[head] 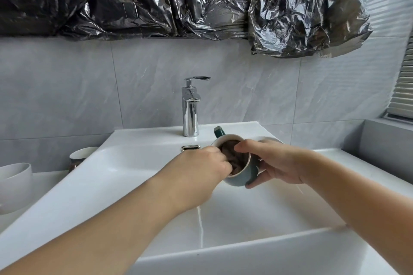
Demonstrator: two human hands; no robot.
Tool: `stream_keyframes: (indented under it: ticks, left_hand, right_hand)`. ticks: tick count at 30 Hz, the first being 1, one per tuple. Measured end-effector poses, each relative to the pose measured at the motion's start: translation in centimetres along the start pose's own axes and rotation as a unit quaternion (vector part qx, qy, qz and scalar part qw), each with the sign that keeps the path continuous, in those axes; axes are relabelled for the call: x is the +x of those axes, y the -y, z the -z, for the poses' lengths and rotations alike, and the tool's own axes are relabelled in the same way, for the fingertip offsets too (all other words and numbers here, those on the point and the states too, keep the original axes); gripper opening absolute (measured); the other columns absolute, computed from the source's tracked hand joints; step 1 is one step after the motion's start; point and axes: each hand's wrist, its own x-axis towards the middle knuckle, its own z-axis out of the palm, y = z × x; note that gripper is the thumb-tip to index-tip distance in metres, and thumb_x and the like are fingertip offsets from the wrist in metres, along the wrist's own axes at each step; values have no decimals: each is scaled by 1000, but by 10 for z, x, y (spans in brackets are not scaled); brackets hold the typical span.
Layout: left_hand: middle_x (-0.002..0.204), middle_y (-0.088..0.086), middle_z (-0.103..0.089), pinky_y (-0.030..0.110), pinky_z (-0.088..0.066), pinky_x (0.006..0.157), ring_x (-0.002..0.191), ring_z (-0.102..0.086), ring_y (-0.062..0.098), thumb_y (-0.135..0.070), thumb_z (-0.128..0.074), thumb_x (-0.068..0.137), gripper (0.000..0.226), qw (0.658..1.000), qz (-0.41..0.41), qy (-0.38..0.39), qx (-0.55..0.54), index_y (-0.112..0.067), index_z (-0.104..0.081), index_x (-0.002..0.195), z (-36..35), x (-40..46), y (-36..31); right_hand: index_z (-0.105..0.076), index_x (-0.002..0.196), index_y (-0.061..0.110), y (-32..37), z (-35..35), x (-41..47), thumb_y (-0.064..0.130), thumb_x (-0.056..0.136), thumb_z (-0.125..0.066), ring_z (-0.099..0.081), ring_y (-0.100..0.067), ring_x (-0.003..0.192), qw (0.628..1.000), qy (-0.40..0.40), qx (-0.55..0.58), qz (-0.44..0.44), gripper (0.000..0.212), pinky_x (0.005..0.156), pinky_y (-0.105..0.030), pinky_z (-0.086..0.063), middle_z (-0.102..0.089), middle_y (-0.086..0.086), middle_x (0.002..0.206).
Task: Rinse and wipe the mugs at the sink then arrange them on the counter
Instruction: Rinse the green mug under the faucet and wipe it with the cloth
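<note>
Mug (240, 176): tilted over sink (125, 163), mouth toward 7 o'clock, gripped by right hand (276, 164). Left hand (206, 163), at its 9 o'clock, presses cloth (234, 158) inside.

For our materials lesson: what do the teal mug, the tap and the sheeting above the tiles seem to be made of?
Teal mug: probably glazed ceramic, with a smooth glossy wall and pale rim.
Tap: chromed metal, mirror-bright with sharp reflections.
Sheeting: thin dark plastic film, crinkled and shiny, possibly bin bags.
</note>
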Motion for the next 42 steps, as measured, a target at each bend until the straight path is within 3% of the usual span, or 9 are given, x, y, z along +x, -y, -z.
stream_keyframes:
  ticks: [3, 10, 16, 19, 23, 33, 35, 38, 42]
  left_hand:
    - [111, -5, -58, 35, -51, 85, 110, -51, 17, -2, -48, 84, 34, 999, 38, 33, -16, -21, -58, 111, -7, 11, 0]
    - [82, 3, -56, 37, -50, 68, 80, -57, 27, -14, -58, 88, 9, 959, 171, 4, -227, -16, -56, 79, -8, 14, -18]
    - [107, -7, -59, 37, -52, 83, 109, -49, 17, -3, -52, 84, 27, 1000, 1, 2, 2, -25, -55, 99, 2, 2, -1]
    - [100, -12, -60, 39, -54, 75, 108, -49, 14, 0, -54, 82, 30, 998, -65, -2, 25, -28, -56, 94, 2, -4, 12]
    - [92, -12, -60, 37, -55, 65, 100, -53, 13, 6, -53, 80, 34, 995, -93, 10, 19, -26, -58, 90, -6, -4, 9]
    - [107, -3, -60, 41, -53, 81, 104, -54, 22, 6, -46, 82, 38, 997, -45, 62, -8, -21, -60, 106, -6, 12, -2]
    - [97, -2, -61, 43, -55, 73, 92, -59, 24, 3, -48, 83, 31, 996, -15, 86, -30, -25, -57, 92, -12, 14, -8]
    - [88, -4, -57, 43, -56, 67, 80, -61, 25, -4, -52, 83, 29, 992, 37, 94, -78, -28, -41, 71, -18, 13, -7]
    - [107, -7, -56, 42, -55, 78, 107, -52, 18, 2, -49, 82, 34, 999, 3, 37, 26, -27, -56, 100, -2, 9, -5]
  right_hand:
    - [-69, 111, 8, 0, -2, 3, 34, 93, -62, -68, -26, 92, 999, -29, -10, 13, 33, 82, -49, -62, -73, -13, 105]
    - [-71, 106, 8, 1, -8, 1, 35, 93, -60, -71, -21, 81, 999, -31, 6, 18, 31, 85, -52, -60, -75, -9, 93]
    - [-68, 121, 9, 3, 11, 3, 46, 76, -75, -68, -26, 86, 998, 51, 43, -22, 58, 83, -44, -60, -69, -13, 108]
    - [-69, 119, 3, 2, 17, 4, 53, 65, -74, -65, -27, 83, 998, 54, 16, -39, 75, 80, -42, -60, -66, -20, 107]
    - [-70, 120, 8, -2, 19, 1, 42, 68, -72, -66, -29, 92, 994, 69, -44, -70, 62, 85, -47, -60, -66, -23, 125]
    - [-72, 112, 13, -2, 13, 4, 39, 79, -75, -65, -19, 80, 999, 6, -37, -30, 42, 56, -28, -55, -70, -8, 98]
    - [-71, 111, 13, -2, 12, 4, 37, 87, -69, -63, -17, 77, 998, -5, -58, -34, 34, 52, -26, -53, -68, -5, 95]
    - [-71, 113, 14, -2, 11, 4, 40, 90, -64, -62, -20, 81, 996, -2, -80, -42, 36, 53, -28, -53, -69, -9, 102]
    - [-71, 114, 16, -3, 16, 6, 51, 70, -70, -70, -26, 88, 998, -12, -56, -25, 56, 67, -39, -60, -72, -14, 113]
